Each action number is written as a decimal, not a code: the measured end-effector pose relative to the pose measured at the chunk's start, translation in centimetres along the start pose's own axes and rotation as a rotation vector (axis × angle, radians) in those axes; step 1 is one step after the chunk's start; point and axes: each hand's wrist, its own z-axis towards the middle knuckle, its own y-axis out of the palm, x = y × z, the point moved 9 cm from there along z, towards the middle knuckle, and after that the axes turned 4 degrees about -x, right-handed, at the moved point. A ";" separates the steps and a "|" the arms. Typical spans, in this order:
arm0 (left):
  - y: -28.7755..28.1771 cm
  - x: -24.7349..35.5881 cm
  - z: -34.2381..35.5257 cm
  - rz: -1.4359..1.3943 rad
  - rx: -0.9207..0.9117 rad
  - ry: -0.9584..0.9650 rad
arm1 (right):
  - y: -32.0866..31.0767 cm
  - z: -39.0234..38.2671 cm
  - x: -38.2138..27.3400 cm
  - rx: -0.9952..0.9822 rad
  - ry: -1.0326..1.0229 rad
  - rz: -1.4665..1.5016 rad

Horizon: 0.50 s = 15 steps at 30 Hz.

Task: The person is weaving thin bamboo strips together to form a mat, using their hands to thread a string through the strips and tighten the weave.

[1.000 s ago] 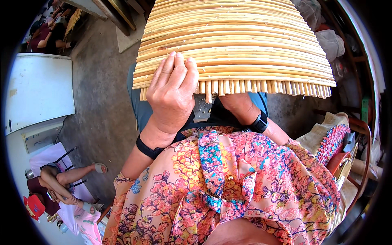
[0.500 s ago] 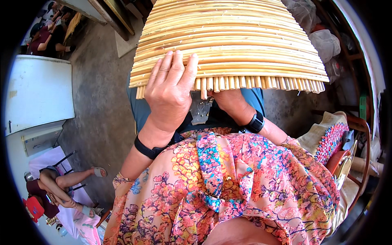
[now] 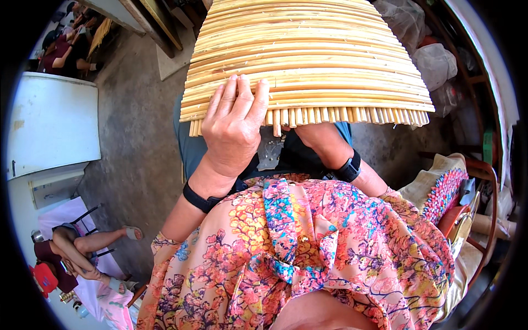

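A stiff mat of pale yellow reeds lies across my lap. Its top stalks run side to side, and the cut ends of a crosswise layer stick out along the near edge. My left hand is over that edge towards the left, four fingers stretched across the top. Its thumb is out of sight, apparently beneath the edge. Under the near edge, a little right of the left hand, is my right hand; the mat hides its fingers. One stalk end near the left hand juts out further than its neighbours.
A white cabinet stands on the left. Beside a low table, a seated person shows bare legs and sandals; other people sit at the far left. To the right are a wooden chair holding bags and clear plastic bags.
The mat has shifted slightly, its near corners now closer together in view. My left hand has moved a little down with it, and my right hand slightly to the right.
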 end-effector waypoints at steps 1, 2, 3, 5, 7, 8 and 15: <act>0.1 -0.1 -0.1 0.002 0.001 -0.005 | 0.5 0.1 0.9 -0.050 0.088 0.077; 0.2 -0.1 -0.1 -0.011 0.004 -0.001 | 0.8 0.0 1.8 -0.087 0.182 0.148; 0.3 -0.1 0.0 -0.024 0.007 0.002 | -0.2 0.2 0.9 0.015 -0.010 -0.037; 0.3 -0.4 -0.1 -0.022 0.025 -0.012 | -0.6 0.1 -0.2 0.047 -0.112 -0.144; 0.4 -0.8 -0.3 -0.021 0.050 -0.025 | -0.7 0.5 -0.4 0.041 -0.120 -0.125; 0.6 -1.4 -0.7 -0.044 0.061 -0.061 | -0.1 0.5 0.2 -0.020 -0.131 0.034; 4.1 -4.9 -2.3 -0.145 0.059 -0.098 | 4.0 -4.6 4.1 -0.803 0.326 -0.089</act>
